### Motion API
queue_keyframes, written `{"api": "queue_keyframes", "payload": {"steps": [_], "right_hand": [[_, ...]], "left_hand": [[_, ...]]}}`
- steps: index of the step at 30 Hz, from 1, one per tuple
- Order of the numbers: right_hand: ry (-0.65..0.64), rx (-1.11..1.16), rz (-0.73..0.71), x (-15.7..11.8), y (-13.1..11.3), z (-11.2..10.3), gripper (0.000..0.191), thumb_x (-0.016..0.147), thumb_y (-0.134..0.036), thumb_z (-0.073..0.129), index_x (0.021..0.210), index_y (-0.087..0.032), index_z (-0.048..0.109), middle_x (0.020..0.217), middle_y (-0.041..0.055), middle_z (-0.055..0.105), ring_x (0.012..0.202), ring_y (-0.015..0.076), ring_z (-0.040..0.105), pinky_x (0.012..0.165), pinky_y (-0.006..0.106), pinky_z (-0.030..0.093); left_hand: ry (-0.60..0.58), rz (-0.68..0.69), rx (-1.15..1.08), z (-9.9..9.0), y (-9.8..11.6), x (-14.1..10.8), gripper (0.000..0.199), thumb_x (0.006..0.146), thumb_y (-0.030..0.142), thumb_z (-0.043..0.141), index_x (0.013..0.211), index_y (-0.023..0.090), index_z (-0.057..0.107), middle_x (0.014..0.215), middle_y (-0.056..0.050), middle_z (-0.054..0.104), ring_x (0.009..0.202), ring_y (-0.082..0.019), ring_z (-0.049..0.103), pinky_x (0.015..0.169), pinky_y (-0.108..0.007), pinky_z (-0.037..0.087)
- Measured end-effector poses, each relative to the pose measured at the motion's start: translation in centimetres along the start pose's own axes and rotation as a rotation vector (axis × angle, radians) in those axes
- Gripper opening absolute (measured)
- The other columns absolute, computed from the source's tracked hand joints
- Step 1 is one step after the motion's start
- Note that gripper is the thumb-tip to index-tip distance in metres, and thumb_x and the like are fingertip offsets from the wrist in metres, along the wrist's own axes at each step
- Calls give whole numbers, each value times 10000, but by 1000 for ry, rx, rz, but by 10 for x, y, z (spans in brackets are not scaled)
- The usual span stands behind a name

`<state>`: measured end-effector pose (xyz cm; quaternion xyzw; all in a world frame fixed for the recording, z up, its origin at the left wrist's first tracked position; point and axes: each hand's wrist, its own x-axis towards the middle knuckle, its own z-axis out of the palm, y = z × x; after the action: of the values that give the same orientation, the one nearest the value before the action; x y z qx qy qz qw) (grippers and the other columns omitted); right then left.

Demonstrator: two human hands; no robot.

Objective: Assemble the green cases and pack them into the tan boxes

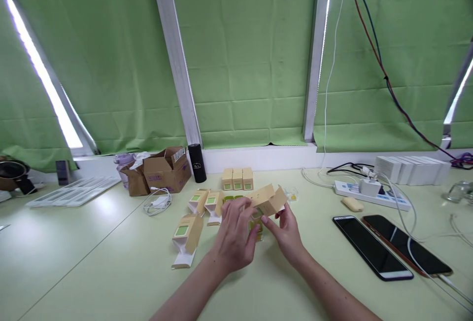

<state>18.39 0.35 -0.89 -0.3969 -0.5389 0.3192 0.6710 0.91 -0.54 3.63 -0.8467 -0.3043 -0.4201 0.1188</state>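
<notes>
Both hands hold a small tan cardboard box, tilted, its end flaps standing out to the right. My left hand grips it from the left, and my right hand pinches it near the flap end. Just below the box, between my hands, is a small clear-and-green item; whether it touches the box I cannot tell. Left of my hands lie three similar boxes with flaps open: the nearest box, a middle box and a farther box. More green items show partly behind my left hand.
Three closed tan boxes stand in a row behind. Farther left are a brown carton, a black bottle and a coiled white cable. Two phones, a power strip and loose cables lie to the right.
</notes>
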Motion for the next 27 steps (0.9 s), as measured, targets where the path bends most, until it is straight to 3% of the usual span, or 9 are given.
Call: {"api": "queue_keyframes", "payload": {"steps": [5, 11, 15, 20, 27], "right_hand": [[3, -78, -45, 1, 2, -2, 533, 803, -327, 761, 1296, -273, 567, 1274, 81, 677, 1158, 315, 611, 957, 438, 501], [-101, -363, -557, 0, 5, -7, 529, 849, -86, 549, 1337, -286, 507, 1339, 102, 627, 1289, 335, 544, 1058, 584, 426], [-141, -459, -703, -2, 3, -7, 561, 844, -83, 590, 1345, -296, 454, 1418, 124, 555, 1321, 345, 533, 1028, 584, 465], [-75, -470, -626, -1, 10, -6, 603, 923, -118, 533, 1470, -286, 339, 1449, 151, 499, 1367, 335, 481, 1045, 588, 473], [20, -493, -391, 7, 25, -11, 467, 912, -142, 516, 1357, -262, 446, 1294, 127, 580, 1176, 320, 558, 935, 547, 508]], "left_hand": [[-2, -100, -63, 4, -15, 4, 536, 928, 133, 536, 1433, 224, 382, 1377, -178, 506, 1333, -331, 475, 1098, -520, 416], [52, -44, 0, 12, -31, -12, 538, 887, 70, 542, 1390, 243, 459, 1314, -150, 516, 1274, -323, 488, 1039, -542, 457], [156, 42, 77, 16, -37, -20, 473, 866, 24, 539, 1286, 237, 491, 1279, -144, 509, 1214, -311, 505, 975, -544, 483], [293, 162, 150, 12, -35, -18, 399, 830, -25, 588, 1109, 252, 519, 1271, -119, 490, 1182, -295, 523, 948, -527, 489], [351, 257, 178, 4, -27, -19, 369, 796, -22, 617, 999, 272, 525, 1292, -89, 472, 1185, -278, 529, 975, -537, 511]]}}
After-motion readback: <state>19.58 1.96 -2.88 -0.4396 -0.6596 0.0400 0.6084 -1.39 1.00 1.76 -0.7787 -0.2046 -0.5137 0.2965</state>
